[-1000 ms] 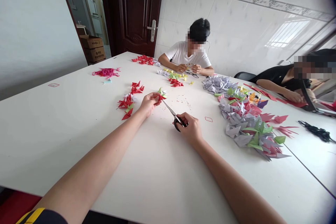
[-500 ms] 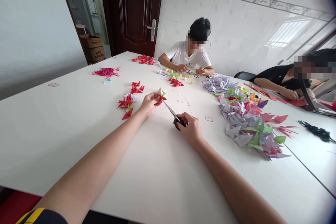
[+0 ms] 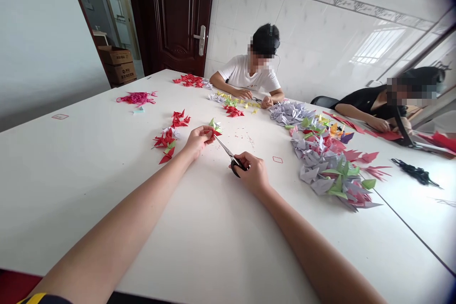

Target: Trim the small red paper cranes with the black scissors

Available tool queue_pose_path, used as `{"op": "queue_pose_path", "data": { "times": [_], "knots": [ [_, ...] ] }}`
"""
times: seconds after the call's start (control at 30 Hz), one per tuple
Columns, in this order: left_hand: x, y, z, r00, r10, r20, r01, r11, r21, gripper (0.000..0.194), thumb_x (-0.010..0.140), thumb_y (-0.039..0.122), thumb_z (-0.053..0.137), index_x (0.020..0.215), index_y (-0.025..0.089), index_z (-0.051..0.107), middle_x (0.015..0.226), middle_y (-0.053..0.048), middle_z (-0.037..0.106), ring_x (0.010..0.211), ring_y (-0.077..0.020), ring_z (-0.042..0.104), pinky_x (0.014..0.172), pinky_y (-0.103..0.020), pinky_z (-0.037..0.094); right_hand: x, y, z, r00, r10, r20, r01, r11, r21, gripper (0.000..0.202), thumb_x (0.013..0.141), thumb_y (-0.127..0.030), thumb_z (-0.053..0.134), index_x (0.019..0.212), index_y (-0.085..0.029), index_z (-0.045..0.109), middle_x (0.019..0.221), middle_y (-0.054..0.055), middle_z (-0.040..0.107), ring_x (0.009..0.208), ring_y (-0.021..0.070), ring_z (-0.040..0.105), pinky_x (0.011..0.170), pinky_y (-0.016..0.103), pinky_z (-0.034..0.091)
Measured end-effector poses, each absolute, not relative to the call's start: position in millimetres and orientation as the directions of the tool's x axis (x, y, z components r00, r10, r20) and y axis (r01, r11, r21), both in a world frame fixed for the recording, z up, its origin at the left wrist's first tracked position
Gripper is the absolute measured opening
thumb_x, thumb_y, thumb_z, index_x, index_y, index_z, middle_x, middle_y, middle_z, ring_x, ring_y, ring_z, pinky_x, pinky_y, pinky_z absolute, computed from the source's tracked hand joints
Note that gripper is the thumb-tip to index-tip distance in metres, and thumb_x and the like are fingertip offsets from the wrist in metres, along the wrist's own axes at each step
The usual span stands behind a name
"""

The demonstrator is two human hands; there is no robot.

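Note:
Between the fingertips of my left hand (image 3: 198, 141) is a small red paper crane (image 3: 216, 133), partly hidden by the fingers. My right hand (image 3: 253, 170) is closed around the black handles of a pair of scissors (image 3: 225, 148). Their blade tips reach the red paper at the left fingertips; whether they touch it I cannot tell. Just behind the left fingers sits a green and white paper crane (image 3: 215, 125). Several red folded cranes (image 3: 164, 138) lie left of my left hand, and tiny red scraps (image 3: 249, 138) dot the table to the right of it.
A large heap of grey, pink and green paper cranes (image 3: 327, 171) covers the right side of the white table (image 3: 199, 247). Pink string (image 3: 137, 98) lies at left, a black cord bundle (image 3: 415, 172) at far right. Two people (image 3: 249, 73) sit across, hands on the table.
The whole view has shifted slightly, so things appear further left. Both hands keep their holds on the red crane and the scissors, with the blade tips still at the paper.

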State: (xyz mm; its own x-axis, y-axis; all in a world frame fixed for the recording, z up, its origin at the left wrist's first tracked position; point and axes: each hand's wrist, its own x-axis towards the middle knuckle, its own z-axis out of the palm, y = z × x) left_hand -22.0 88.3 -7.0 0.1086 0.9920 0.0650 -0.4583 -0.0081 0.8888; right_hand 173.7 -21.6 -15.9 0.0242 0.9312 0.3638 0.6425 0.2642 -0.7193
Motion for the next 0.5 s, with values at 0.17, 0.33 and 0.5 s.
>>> {"op": "queue_pose_path", "data": {
  "times": [0.17, 0.33, 0.5],
  "knots": [
    [-22.1, 89.2, -7.6, 0.128, 0.987, 0.097, -0.482, -0.024, 0.876, 0.023, 0.062, 0.011, 0.079, 0.081, 0.014, 0.067, 0.073, -0.002, 0.067, 0.068, -0.0108, 0.06, 0.074, -0.029, 0.05, 174.7, -19.2, -18.2, 0.016, 0.932, 0.362, 0.64, 0.268, -0.72, 0.021, 0.07, -0.033, 0.065, 0.088, -0.023, 0.068, 0.066, -0.002, 0.064, 0.057, 0.0142, 0.048, 0.057, 0.026, 0.039],
    [-22.1, 91.3, -9.0, 0.132, 0.987, 0.093, -0.48, -0.019, 0.877, 0.022, 0.062, 0.012, 0.079, 0.08, 0.015, 0.066, 0.072, -0.002, 0.066, 0.067, -0.011, 0.06, 0.073, -0.029, 0.05, 174.1, -20.5, -15.7, 0.022, 0.927, 0.375, 0.653, 0.27, -0.707, 0.02, 0.07, -0.034, 0.064, 0.087, -0.023, 0.068, 0.064, -0.002, 0.063, 0.057, 0.014, 0.047, 0.056, 0.026, 0.038],
    [-22.3, 89.2, -7.2, 0.121, 0.989, 0.09, -0.466, -0.023, 0.885, 0.02, 0.065, 0.012, 0.077, 0.081, 0.015, 0.066, 0.071, -0.001, 0.065, 0.062, -0.01, 0.058, 0.07, -0.028, 0.048, 174.0, -22.1, -13.7, 0.02, 0.922, 0.387, 0.657, 0.279, -0.7, 0.022, 0.068, -0.036, 0.066, 0.085, -0.023, 0.068, 0.062, -0.002, 0.06, 0.057, 0.0137, 0.046, 0.056, 0.026, 0.038]
  ]
}}
